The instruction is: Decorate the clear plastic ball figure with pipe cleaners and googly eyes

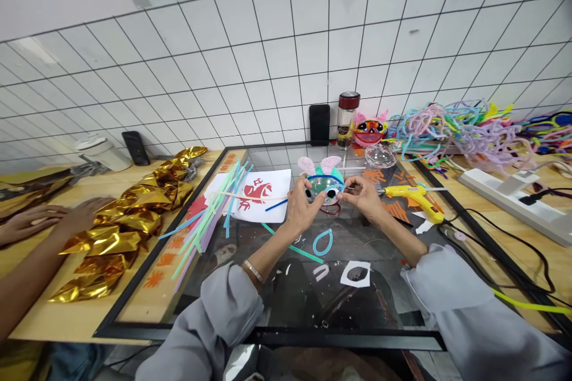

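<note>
I hold a small craft mask (322, 183) of fuzzy blue pipe cleaners, with pink ears, googly eyes and a red mouth loop, above a glass-topped black-framed table (268, 333). My left hand (300, 205) pinches its left edge. My right hand (361, 195) grips its right side. Both hands are closed on it. A yellow glue gun (413, 195) lies just right of my right hand. A blue pipe-cleaner loop (322, 242) lies on the glass below the mask.
Pastel pipe cleaners (210, 214) and white paper with a red cut-out (259, 193) lie left. Gold foil pieces (129, 220) cover the wooden bench, where another person's hands (44, 217) rest. A tangle of pipe cleaners (469, 128), power strip (513, 199), bottle (347, 119), phone (319, 124) stand behind.
</note>
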Available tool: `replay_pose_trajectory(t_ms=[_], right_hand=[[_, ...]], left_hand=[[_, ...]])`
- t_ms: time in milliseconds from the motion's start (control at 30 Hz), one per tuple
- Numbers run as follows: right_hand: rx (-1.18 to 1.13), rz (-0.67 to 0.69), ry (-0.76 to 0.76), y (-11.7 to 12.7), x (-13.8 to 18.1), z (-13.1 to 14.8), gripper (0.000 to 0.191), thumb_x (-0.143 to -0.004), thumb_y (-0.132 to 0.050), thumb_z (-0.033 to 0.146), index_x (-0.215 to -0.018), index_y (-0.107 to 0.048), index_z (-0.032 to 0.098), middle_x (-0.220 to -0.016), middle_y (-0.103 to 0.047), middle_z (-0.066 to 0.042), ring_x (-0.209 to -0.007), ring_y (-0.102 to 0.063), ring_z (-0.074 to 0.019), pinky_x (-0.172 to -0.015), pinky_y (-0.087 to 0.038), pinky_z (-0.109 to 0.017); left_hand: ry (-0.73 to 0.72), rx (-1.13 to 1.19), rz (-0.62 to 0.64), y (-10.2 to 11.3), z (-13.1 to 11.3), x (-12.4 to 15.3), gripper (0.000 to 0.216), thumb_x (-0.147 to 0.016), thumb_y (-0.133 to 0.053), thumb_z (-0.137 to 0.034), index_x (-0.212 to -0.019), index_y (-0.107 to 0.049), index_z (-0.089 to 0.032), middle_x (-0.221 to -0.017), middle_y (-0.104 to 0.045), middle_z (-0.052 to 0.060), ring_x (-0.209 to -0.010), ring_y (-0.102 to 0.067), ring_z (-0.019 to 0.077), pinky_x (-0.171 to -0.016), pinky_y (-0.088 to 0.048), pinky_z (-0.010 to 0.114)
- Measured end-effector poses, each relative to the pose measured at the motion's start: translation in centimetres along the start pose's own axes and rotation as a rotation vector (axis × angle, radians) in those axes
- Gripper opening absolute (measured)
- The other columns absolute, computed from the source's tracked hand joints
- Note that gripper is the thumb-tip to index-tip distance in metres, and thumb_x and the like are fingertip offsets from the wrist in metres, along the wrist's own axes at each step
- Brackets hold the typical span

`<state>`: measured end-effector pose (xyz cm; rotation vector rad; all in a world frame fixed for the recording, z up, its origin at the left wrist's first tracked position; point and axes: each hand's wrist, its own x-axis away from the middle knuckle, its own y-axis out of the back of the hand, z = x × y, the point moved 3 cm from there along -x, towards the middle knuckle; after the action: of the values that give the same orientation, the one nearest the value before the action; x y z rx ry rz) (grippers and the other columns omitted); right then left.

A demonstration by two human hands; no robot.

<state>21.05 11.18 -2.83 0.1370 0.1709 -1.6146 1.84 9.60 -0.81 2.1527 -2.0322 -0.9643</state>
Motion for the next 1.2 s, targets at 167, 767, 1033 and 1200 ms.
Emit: replay_pose_trajectory(t_ms=[167,767,1033,1200], right_hand=[[0.015,0.006,0.023,-0.1,0.2,0.4,0.055,-0.041,-0.093,0.045,-0.072,-0.053,0.022,-0.086,-0.062,-0.001,-0.073,-0.061,-0.0162,-0.075,-0.057,-0.038],[0.028,-0.043,0.161,-0.8,0.2,0.2,0.027,-0.058,-0.082,0.039,-0.068,-0.064,0.021,-0.079,-0.06,-0.001,-0.073,-0.059,-0.0169,-0.071,-0.054,-0.035],[0.12,-0.077,0.276,-1.9,1.5,1.3,0.014,-0.065,-0.075,0.026,-0.069,-0.063,0.023,-0.081,-0.061,-0.003,-0.078,-0.058,-0.0196,-0.072,-0.052,-0.036],[0.15,-0.063,0.279,-1.9,1.6,1.5,0.013,-0.064,-0.075,0.022,-0.07,-0.063,0.023,-0.081,-0.061,-0.003,-0.079,-0.058,-0.0198,-0.072,-0.052,-0.035]], left_hand=[[0.047,0.004,-0.011,0.1,0.0,-0.1,0.03,-0.076,-0.068,-0.031,-0.091,-0.044,-0.024,-0.135,-0.058,0.013,-0.107,-0.061,0.0257,-0.097,-0.043,0.045],[0.05,0.293,0.093,0.9,1.4,-0.9,0.023,-0.084,-0.053,-0.039,-0.093,-0.038,-0.024,-0.097,-0.055,0.001,-0.08,-0.054,0.0134,-0.074,-0.046,0.026],[0.098,0.344,0.078,0.8,1.5,-0.6,0.052,-0.074,-0.068,-0.05,-0.104,-0.033,-0.025,-0.102,-0.057,0.002,-0.095,-0.061,0.0163,-0.086,-0.049,0.03],[0.095,0.336,0.058,0.7,1.4,-0.5,0.074,-0.065,-0.079,-0.038,-0.119,-0.03,-0.025,-0.127,-0.058,0.012,-0.114,-0.061,0.0216,-0.096,-0.049,0.037]])
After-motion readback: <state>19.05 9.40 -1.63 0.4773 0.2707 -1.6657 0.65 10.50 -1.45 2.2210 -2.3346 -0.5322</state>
